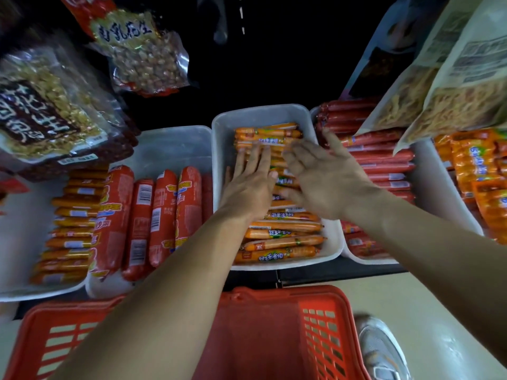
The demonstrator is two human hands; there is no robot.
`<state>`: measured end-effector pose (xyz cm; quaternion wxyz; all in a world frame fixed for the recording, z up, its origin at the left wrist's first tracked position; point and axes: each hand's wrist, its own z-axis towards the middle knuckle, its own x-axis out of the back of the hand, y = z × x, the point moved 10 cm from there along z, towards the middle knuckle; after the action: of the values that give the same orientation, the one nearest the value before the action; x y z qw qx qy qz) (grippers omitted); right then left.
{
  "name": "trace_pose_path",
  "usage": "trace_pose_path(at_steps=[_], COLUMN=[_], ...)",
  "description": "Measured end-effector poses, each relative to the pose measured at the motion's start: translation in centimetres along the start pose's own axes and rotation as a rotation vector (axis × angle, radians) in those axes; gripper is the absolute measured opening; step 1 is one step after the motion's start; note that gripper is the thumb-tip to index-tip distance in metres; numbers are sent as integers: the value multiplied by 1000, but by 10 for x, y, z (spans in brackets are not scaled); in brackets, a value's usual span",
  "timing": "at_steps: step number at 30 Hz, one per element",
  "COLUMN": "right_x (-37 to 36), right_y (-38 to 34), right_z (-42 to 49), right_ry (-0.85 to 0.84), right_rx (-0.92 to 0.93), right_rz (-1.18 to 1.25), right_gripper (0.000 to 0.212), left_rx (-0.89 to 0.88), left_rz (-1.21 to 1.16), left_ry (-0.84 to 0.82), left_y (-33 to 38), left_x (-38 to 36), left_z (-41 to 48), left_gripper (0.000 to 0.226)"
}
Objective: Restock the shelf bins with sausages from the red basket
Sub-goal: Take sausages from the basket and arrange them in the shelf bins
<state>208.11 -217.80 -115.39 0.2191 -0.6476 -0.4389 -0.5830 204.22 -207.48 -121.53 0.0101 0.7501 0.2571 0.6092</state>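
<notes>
Both hands cover the middle rows of orange sausages (282, 231) in the centre bin (219, 149). The right hand (326, 174) is smeared with blur, so its grip can't be read. The forearms hide most of the red basket (277, 338); its near side is cut off. Far-left snack bags (46, 113) blur, their print unreadable.
</notes>
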Motion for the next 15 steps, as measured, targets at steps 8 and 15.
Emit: trace_pose_path(at_steps=[8, 15], right_x=[-20, -20], right_y=[0, 1], right_z=[16, 11], right_ry=[-99, -54], right_rx=[-23, -56], right_rz=[-144, -82], right_gripper=[72, 73], left_rx=[-32, -12], left_rz=[-41, 34], left_ry=[-9, -63], left_y=[-4, -3], left_x=[9, -3], left_z=[1, 1], left_gripper=[59, 64])
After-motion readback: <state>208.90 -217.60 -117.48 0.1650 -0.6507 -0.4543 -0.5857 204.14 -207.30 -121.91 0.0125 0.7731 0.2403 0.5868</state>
